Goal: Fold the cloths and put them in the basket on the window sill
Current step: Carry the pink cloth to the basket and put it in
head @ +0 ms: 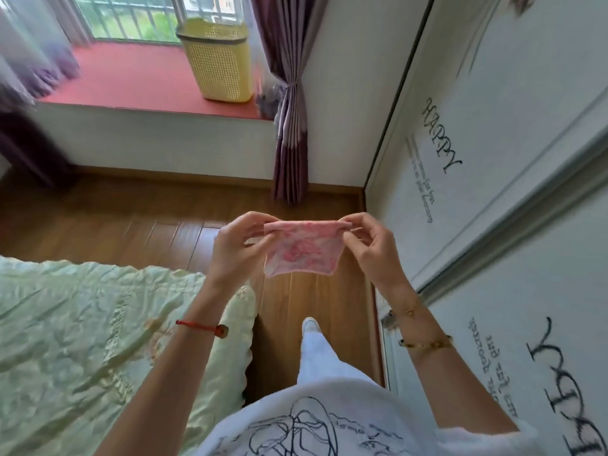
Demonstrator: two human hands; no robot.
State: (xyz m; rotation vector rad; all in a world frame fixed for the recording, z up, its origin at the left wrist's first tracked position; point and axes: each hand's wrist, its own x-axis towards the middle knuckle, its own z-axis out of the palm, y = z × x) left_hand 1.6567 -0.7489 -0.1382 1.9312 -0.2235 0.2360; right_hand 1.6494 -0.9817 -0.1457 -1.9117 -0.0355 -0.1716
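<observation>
A small pink patterned cloth (304,250) hangs folded in the air in front of me, above the wooden floor. My left hand (238,245) pinches its upper left corner and my right hand (370,246) pinches its upper right corner. The yellow perforated basket (218,60) stands on the red window sill (131,77), far ahead and above my hands, near the purple curtain. I cannot see inside the basket.
A bed with a pale green cover (98,340) fills the lower left. A white wardrobe with black lettering (493,159) runs along the right. A tied purple curtain (291,133) hangs beside the sill. Wooden floor (148,225) lies between me and the sill.
</observation>
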